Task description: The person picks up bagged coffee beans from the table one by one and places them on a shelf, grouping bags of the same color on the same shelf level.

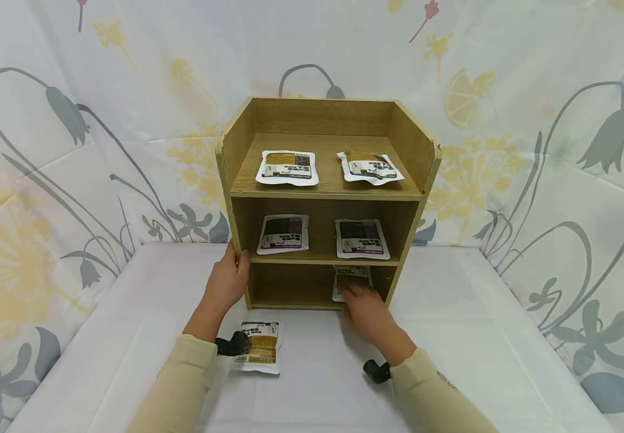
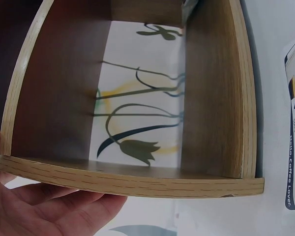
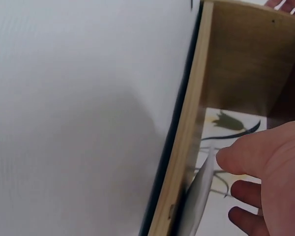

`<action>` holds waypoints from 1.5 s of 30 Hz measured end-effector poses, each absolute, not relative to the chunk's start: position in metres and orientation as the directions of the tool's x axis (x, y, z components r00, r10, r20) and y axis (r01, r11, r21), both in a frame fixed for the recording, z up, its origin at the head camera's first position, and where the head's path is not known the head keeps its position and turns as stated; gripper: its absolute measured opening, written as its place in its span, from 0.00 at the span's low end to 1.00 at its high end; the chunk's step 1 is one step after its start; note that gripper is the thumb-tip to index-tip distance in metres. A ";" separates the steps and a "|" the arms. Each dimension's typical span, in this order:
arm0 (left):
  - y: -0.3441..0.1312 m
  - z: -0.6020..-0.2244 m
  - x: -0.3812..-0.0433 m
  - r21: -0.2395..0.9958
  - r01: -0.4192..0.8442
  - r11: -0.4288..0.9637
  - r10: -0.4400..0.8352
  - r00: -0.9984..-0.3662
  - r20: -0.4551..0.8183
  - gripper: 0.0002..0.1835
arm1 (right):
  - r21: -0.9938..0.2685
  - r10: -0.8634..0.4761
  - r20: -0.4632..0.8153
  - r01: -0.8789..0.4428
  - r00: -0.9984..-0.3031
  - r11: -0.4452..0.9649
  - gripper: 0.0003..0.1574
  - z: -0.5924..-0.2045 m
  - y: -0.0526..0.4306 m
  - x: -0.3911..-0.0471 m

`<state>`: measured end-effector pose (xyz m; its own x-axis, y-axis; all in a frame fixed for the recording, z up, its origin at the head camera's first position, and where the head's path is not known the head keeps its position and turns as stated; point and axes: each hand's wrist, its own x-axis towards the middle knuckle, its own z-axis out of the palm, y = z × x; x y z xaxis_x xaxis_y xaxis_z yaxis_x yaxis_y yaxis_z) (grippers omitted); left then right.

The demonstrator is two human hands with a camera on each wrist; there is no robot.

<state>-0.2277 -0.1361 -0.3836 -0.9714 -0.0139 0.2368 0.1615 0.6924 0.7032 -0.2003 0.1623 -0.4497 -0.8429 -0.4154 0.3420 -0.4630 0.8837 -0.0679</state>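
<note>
My left hand (image 1: 227, 278) grips the left side panel of a small wooden shelf (image 1: 325, 261). In the left wrist view its fingers (image 2: 73, 209) lie along the panel's outer face. My right hand (image 1: 367, 313) reaches into the bottom compartment, over a white pouch (image 1: 352, 278) at its right end. The right wrist view shows this pouch (image 3: 199, 196) edge-on, beside the thumb (image 3: 236, 155); the fingers are spread apart, not closed round it. Another pouch, with a gold-brown label (image 1: 263, 352), lies on the table before the shelf, partly behind the left wrist's camera.
Two gold-labelled pouches, left (image 1: 288, 168) and right (image 1: 370, 168), lie on the top tier. The middle tier holds two dark-labelled pouches, left (image 1: 283, 234) and right (image 1: 362, 239). A flower-printed cloth (image 1: 144, 120) hangs behind; the table (image 1: 452, 313) is white.
</note>
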 end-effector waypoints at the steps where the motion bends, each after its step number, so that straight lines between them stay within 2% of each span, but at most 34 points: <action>1: -0.136 -0.384 -0.228 0.703 0.162 0.692 -0.013 -0.971 0.237 0.30 | -0.072 -0.418 0.346 -0.468 -0.840 0.881 0.24 -0.449 0.161 -0.199; 13: -0.137 -0.386 -0.230 0.707 0.153 0.691 -0.014 -0.974 0.224 0.31 | -0.095 -0.479 0.299 -0.525 -0.825 0.846 0.28 -0.439 0.141 -0.187; 24: -0.137 -0.387 -0.230 0.710 0.148 0.688 -0.020 -0.975 0.222 0.31 | -0.145 -0.509 0.341 -0.579 -0.791 0.802 0.28 -0.437 0.122 -0.175; 32: -0.137 -0.387 -0.229 0.710 0.151 0.688 -0.019 -0.974 0.225 0.31 | -0.162 -0.523 0.275 -0.575 -0.807 0.802 0.30 -0.434 0.109 -0.168; 45: -0.137 -0.386 -0.229 0.706 0.150 0.692 -0.019 -0.974 0.225 0.31 | -0.100 -0.592 0.252 -0.629 -0.766 0.771 0.30 -0.440 0.086 -0.158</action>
